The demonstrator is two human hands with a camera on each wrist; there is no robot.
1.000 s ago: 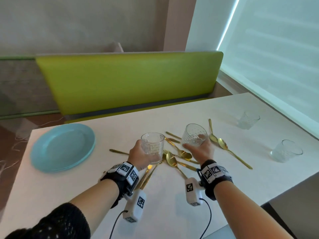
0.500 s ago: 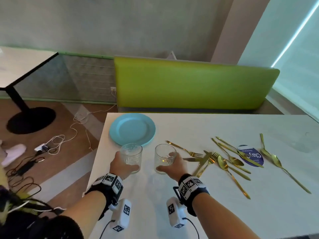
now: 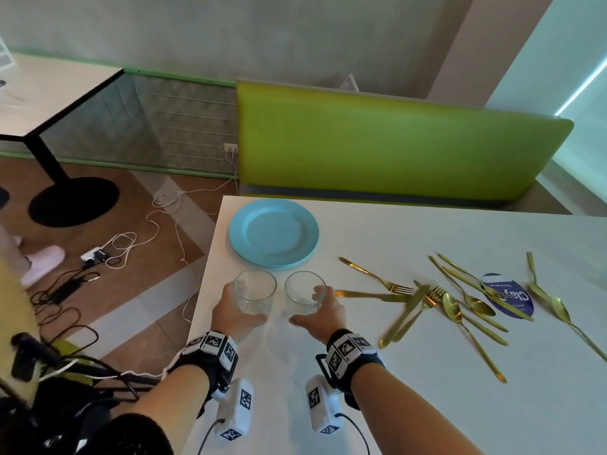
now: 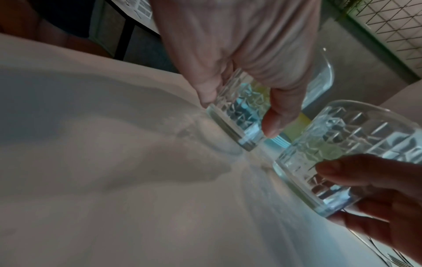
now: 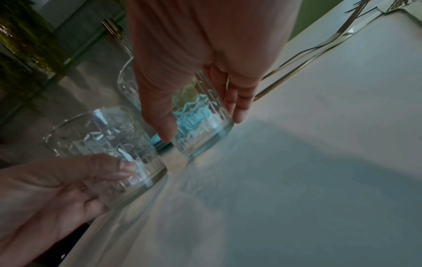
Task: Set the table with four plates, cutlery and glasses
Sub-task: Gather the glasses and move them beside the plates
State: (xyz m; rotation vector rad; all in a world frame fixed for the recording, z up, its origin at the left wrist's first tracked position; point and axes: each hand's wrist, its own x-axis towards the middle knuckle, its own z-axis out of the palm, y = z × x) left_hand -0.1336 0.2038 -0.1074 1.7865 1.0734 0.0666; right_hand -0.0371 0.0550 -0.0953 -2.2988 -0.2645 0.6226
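Note:
Two clear patterned glasses stand side by side near the table's left edge, just in front of a stack of light blue plates (image 3: 273, 232). My left hand (image 3: 231, 315) grips the left glass (image 3: 254, 295) (image 4: 237, 115) (image 5: 109, 151). My right hand (image 3: 320, 318) grips the right glass (image 3: 304, 292) (image 5: 200, 124) (image 4: 347, 153). Both glass bases rest on the white table (image 3: 410, 405). To the right lies gold cutlery: a fork (image 3: 376, 274), a knife (image 3: 369, 295), several spoons (image 3: 453, 310) and more pieces, some crossing.
A blue round sticker (image 3: 510, 298) lies under some cutlery. A green bench back (image 3: 394, 146) runs behind the table. Left of the table the floor drops away, with cables and a power strip (image 3: 93, 256), and another table (image 3: 42, 93) beyond.
Both hands carried the glasses left from over the cutlery pile to the spot in front of the blue plates, and lowered them onto the table. My view swung left.

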